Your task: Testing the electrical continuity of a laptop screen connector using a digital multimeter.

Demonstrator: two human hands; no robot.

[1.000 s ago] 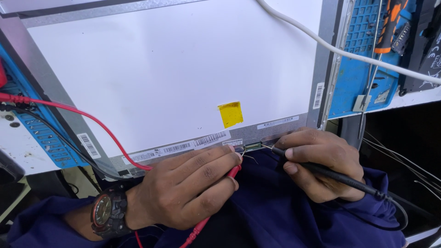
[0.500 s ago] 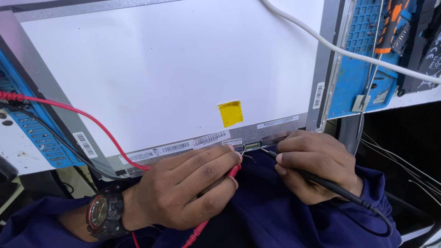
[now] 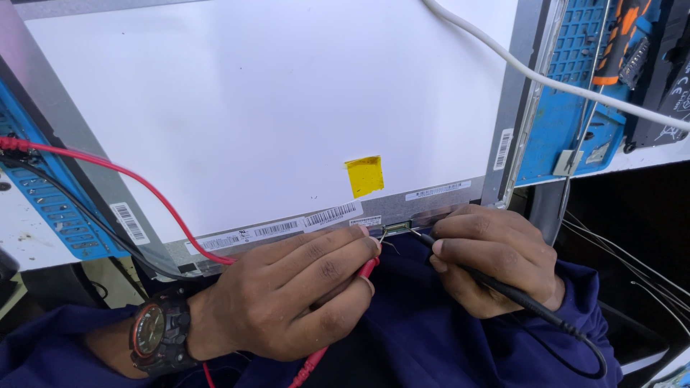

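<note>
I see left hand closed on red probe, right hand closed on black probe. Both tips at small connector on near edge of display panel. Compared with one second ago, right hand moved little closer to connector; I judge tips are being placed finer.

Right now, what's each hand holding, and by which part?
Left hand holds the red probe near its tip end; right hand holds the black probe by its forward shaft, both tips at the panel's connector.
</note>
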